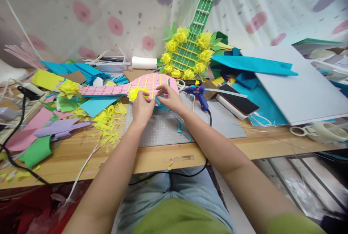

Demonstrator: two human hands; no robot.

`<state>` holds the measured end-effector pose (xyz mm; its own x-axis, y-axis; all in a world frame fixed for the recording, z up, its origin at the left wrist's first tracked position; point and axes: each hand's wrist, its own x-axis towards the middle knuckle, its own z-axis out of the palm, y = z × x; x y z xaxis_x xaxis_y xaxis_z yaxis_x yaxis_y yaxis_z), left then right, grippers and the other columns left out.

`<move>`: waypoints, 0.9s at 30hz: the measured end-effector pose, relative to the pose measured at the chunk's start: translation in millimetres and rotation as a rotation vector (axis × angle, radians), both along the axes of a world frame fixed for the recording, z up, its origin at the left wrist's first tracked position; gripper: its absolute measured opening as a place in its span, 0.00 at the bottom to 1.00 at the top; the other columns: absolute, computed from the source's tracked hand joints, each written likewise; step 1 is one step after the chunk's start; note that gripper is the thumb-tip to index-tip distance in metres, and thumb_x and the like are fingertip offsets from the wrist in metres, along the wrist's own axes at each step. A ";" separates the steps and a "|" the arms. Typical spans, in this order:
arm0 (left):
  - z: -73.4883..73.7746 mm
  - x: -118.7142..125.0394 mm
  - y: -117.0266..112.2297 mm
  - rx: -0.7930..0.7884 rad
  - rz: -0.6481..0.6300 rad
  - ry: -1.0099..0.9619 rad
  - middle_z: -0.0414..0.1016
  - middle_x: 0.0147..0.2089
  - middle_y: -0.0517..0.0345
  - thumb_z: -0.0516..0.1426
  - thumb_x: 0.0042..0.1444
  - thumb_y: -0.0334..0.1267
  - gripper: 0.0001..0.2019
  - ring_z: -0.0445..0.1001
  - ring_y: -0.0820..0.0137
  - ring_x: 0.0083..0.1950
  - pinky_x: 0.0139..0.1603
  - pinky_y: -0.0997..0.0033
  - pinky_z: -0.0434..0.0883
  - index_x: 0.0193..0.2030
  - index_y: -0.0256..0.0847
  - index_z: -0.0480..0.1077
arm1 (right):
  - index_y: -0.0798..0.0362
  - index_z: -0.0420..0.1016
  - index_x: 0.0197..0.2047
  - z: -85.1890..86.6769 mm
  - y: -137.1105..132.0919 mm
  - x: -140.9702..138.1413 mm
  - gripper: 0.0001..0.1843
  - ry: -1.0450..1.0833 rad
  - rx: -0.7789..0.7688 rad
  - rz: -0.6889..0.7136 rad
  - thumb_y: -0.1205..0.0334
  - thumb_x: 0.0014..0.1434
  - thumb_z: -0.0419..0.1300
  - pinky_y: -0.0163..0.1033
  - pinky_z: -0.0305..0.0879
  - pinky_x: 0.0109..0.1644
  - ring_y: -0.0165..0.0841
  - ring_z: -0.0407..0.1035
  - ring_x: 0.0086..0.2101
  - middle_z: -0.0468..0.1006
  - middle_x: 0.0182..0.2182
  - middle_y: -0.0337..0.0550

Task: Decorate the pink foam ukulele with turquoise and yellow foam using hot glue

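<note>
My left hand (143, 107) and my right hand (170, 99) meet over the body of a pink paper guitar (141, 81) with yellow strips across it. Between their pinched fingertips is a small piece of blue crepe paper (158, 100), partly hidden by the fingers. A yellow paper flower (133, 94) shows just behind my left hand, on the guitar. Another yellow flower (69, 88) lies by the far left end of its neck. The guitar's lower edge is blue and partly covered by my hands.
A green paper guitar (185, 54) ringed with yellow flowers leans behind. A blue glue gun (199, 96) lies to the right on a grey cutting mat (225, 127), its black cord hanging over the table edge. Yellow scraps (107, 121) cover the left; a phone (239, 98) lies right.
</note>
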<state>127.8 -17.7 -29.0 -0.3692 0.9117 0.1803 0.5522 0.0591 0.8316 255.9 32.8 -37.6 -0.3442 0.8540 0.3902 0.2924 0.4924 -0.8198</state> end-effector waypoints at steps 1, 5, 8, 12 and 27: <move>0.1 0.6 0.2 0.002 -0.003 -0.003 0.73 0.27 0.61 0.57 0.44 0.32 0.11 0.75 0.66 0.32 0.34 0.69 0.67 0.36 0.43 0.61 | 0.50 0.66 0.41 -0.3 0.3 0.0 0.17 -0.001 -0.005 0.002 0.69 0.45 0.54 0.43 0.65 0.44 0.34 0.71 0.40 0.77 0.34 0.38; 1.6 2.8 0.1 0.004 -0.009 -0.042 0.73 0.26 0.63 0.57 0.44 0.31 0.12 0.74 0.69 0.27 0.32 0.70 0.67 0.36 0.43 0.61 | 0.50 0.65 0.41 -1.3 1.3 0.1 0.17 -0.008 -0.012 0.005 0.69 0.45 0.54 0.43 0.65 0.45 0.34 0.71 0.41 0.78 0.35 0.38; 2.9 3.7 -0.9 -0.014 -0.015 -0.093 0.72 0.23 0.65 0.56 0.45 0.32 0.10 0.72 0.71 0.22 0.30 0.71 0.66 0.35 0.42 0.62 | 0.50 0.65 0.41 -1.0 0.7 0.1 0.16 -0.018 -0.008 0.006 0.69 0.45 0.54 0.44 0.65 0.46 0.33 0.71 0.41 0.77 0.35 0.38; 2.1 3.2 -3.3 0.009 -0.009 -0.142 0.70 0.19 0.66 0.55 0.49 0.36 0.05 0.72 0.70 0.21 0.29 0.71 0.65 0.34 0.42 0.63 | 0.49 0.65 0.40 -1.2 0.4 -0.2 0.16 -0.026 -0.005 -0.002 0.69 0.45 0.54 0.44 0.65 0.47 0.33 0.71 0.40 0.77 0.35 0.38; -7.0 6.8 -5.2 -0.002 -0.039 -0.437 0.71 0.24 0.62 0.52 0.53 0.39 0.09 0.71 0.72 0.19 0.14 0.77 0.59 0.41 0.42 0.62 | 0.50 0.66 0.41 2.0 -2.0 -0.4 0.16 -0.048 -0.002 -0.017 0.69 0.46 0.53 0.45 0.65 0.47 0.33 0.71 0.40 0.77 0.35 0.38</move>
<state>134.6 -22.9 -36.1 -0.3755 0.9267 0.0129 0.1501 0.0471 0.9875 255.5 30.8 -35.6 -0.3482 0.8606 0.3717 0.3397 0.4854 -0.8056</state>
